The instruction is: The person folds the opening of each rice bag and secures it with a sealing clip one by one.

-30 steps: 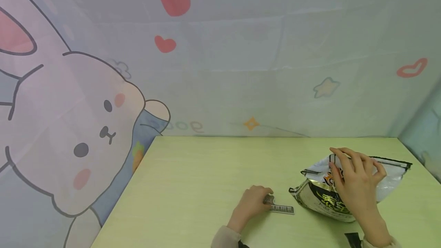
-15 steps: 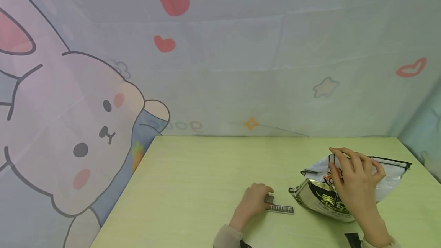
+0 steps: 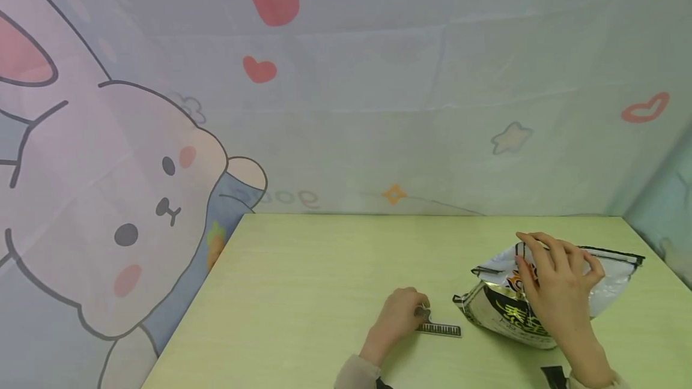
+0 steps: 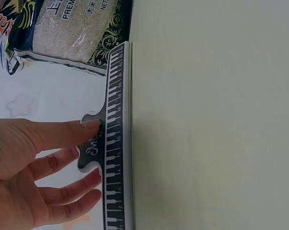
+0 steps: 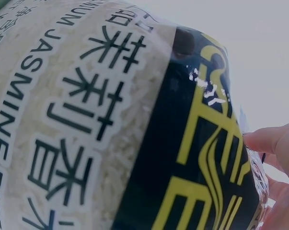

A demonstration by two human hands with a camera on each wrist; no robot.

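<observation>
My left hand (image 3: 397, 317) pinches a piano-key-patterned ruler (image 3: 442, 330) by its dark shaped handle. In the left wrist view the thumb lies on the handle's face, and the ruler (image 4: 114, 139) stands on edge along the pale tabletop. To the right, a bag of jasmine rice (image 3: 510, 317) leans on the table with its silvery top part folded up. My right hand (image 3: 562, 296) holds that upper part, fingers over the top and thumb on the front. Up close in the right wrist view, the printed bag (image 5: 149, 120) fills most of the picture, with the thumb at its edge.
The light yellow-green table (image 3: 303, 293) runs back to a cloth backdrop (image 3: 351, 107) printed with a rabbit, hearts and stars. A short gap of tabletop separates the ruler's end from the bag's left corner.
My left hand has shifted very slightly to the right, and the ruler has tipped a little, showing its face at a steeper angle. The right hand and the rice bag stay put.
</observation>
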